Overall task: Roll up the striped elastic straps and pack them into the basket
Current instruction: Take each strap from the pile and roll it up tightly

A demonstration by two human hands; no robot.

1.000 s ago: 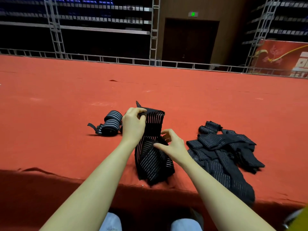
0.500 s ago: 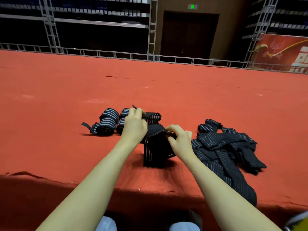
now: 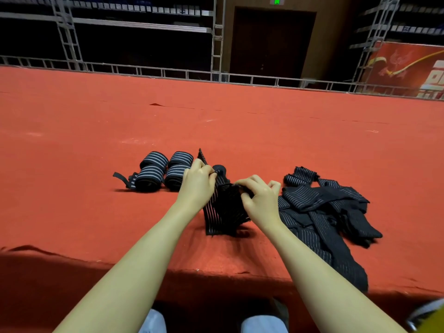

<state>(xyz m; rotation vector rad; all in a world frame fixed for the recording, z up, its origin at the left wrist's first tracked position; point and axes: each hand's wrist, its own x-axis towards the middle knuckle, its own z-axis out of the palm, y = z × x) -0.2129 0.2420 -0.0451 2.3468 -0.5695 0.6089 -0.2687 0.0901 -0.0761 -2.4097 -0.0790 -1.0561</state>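
Note:
A black strap with thin white stripes (image 3: 222,212) stands between my hands on the red carpet. My left hand (image 3: 197,186) pinches its upper end, where a short black tab sticks up. My right hand (image 3: 260,197) curls its fingers round the strap's folded right part. Just left of my left hand lie two rolled striped straps (image 3: 165,170), side by side, with a loose black tail at their left. A heap of unrolled striped straps (image 3: 322,212) lies to the right of my right hand. No basket is in view.
The red carpeted platform (image 3: 216,121) stretches far ahead and ends in a near edge (image 3: 216,272) above my knees. Metal railing (image 3: 264,81) and scaffolding line its far side. A dark door and a red banner stand behind.
The strap was held up long and loose; both hands have lowered and gathered it into a shorter bundle. My right hand moved up from its lower part to its folded part. A second rolled strap came into sight.

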